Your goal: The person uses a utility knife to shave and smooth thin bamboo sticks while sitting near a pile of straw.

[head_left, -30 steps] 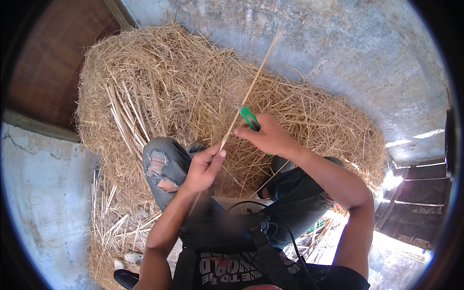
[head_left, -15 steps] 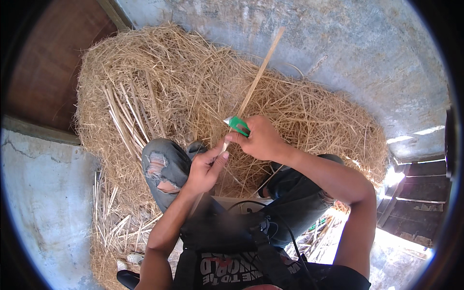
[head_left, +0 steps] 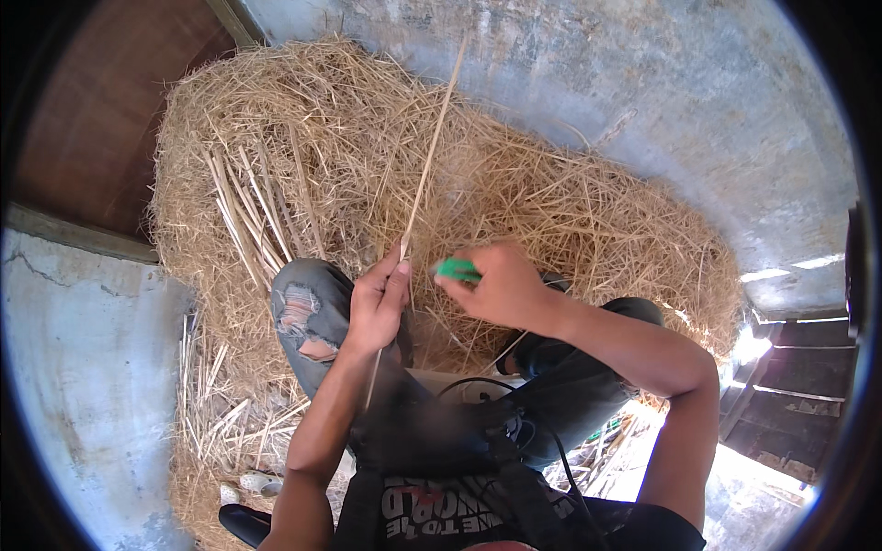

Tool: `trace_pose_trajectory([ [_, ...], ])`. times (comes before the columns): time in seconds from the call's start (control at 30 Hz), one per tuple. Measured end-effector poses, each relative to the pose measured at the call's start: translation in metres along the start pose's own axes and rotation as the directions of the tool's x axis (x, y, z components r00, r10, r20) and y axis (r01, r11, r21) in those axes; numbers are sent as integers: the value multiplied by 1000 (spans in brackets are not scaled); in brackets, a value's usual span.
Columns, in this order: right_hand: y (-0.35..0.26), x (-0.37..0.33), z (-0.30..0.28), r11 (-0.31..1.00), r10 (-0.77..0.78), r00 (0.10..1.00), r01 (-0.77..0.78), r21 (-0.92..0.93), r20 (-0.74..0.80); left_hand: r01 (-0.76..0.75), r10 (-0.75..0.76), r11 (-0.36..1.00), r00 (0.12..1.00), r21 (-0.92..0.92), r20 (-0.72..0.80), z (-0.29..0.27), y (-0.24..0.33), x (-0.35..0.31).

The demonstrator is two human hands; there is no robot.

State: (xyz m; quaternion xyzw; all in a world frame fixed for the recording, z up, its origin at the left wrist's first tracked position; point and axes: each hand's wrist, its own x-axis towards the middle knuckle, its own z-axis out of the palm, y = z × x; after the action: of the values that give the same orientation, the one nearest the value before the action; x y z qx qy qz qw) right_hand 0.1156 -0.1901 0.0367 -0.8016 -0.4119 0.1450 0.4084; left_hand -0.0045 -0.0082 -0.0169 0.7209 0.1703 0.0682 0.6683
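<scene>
A long, thin bamboo strip [head_left: 429,161] slants up and away from me, its far end reaching in front of the wall. My left hand [head_left: 377,301] is closed around its lower part, with the thumb lying along it; the tail of the strip passes down under my wrist. To the right, my right hand [head_left: 503,286] grips a green utility knife [head_left: 457,269], apart from the strip. Its blade is blurred and hard to make out at this moment.
Dry straw [head_left: 570,207] is heaped around me up to a worn bluish wall [head_left: 643,83]. Several pale strips [head_left: 243,216] lie on the straw beyond my left knee [head_left: 308,312]. More cut pieces [head_left: 230,427] are scattered at the lower left. A black cable [head_left: 556,441] crosses my lap.
My right hand has drawn the knife back toward me, away from the strip. The strip's far end has swung left, and its broad face now looks narrower. My left hand still grips it.
</scene>
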Motion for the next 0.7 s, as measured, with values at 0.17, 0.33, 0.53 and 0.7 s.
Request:
trace_pose_trajectory([
  [0.17,10,6,-4,996,-3,999,7,-92,41,67,-47,982,992,-176,116,-2,1,-3],
  [0.33,13,6,-2,996,44,997,-39,-86,62,108,-80,981,982,-162,173,5,9,-4],
  [0.53,27,3,3,985,45,994,-28,-168,96,103,-71,984,975,-146,211,8,9,-4],
  [0.7,12,3,3,909,124,980,-49,-414,157,116,-84,982,975,-147,207,8,7,-3],
])
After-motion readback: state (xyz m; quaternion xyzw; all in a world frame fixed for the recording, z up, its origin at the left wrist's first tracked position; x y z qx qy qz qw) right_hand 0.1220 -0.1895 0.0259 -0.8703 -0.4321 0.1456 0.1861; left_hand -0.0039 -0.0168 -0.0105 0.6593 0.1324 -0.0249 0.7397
